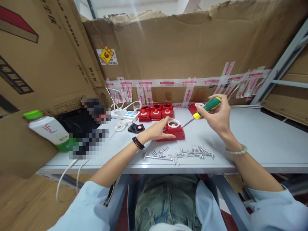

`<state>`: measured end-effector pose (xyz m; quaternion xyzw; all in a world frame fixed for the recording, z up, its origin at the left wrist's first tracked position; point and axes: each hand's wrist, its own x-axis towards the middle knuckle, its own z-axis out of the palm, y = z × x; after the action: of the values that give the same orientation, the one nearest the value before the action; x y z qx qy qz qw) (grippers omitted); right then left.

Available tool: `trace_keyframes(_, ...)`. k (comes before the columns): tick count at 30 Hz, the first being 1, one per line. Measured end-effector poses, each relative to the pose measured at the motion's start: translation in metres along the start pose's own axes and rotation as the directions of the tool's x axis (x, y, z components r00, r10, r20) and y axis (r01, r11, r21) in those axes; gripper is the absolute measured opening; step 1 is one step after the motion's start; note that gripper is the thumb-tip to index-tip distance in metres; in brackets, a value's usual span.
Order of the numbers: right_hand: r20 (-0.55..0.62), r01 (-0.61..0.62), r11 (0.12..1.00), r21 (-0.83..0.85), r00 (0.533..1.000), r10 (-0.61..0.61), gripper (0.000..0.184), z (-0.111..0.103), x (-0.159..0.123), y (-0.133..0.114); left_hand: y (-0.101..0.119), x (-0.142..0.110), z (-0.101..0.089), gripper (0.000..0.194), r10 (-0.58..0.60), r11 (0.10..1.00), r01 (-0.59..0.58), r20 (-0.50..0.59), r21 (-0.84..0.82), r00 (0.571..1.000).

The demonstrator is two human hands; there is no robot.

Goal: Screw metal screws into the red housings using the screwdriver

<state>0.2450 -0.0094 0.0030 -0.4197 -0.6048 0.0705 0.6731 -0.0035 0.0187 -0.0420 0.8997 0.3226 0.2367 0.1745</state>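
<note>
My left hand (160, 130) grips the left side of a red plastic housing (176, 134), thumb along its front. A white ring (173, 123) sits on top of this housing. My right hand (218, 114) is wrapped round the green and yellow handle of a screwdriver (209, 106). The screwdriver slants down to the left, and its tip is at the housing's right side; whether it touches, I cannot tell. In front of the housing lie loose screws (160, 152) and a heap of longer metal bolts and small clips (194, 152).
Behind stand several red housings (156, 112), with another red piece (193, 109) farther right. White rings (121, 126) and black square pads (136, 128) lie left, near a white power strip (125, 114). A bottle (48, 130) leans at far left. Cardboard (168, 48) walls the back.
</note>
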Motion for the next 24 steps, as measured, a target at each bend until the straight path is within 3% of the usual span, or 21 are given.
trace_keyframes(24, 0.033, -0.091, 0.992, 0.085, 0.996, 0.089, 0.047, -0.0058, -0.0077, -0.0043, 0.0013, 0.0000, -0.0015, 0.074, -0.013, 1.000, 0.013, 0.011, 0.002, 1.000)
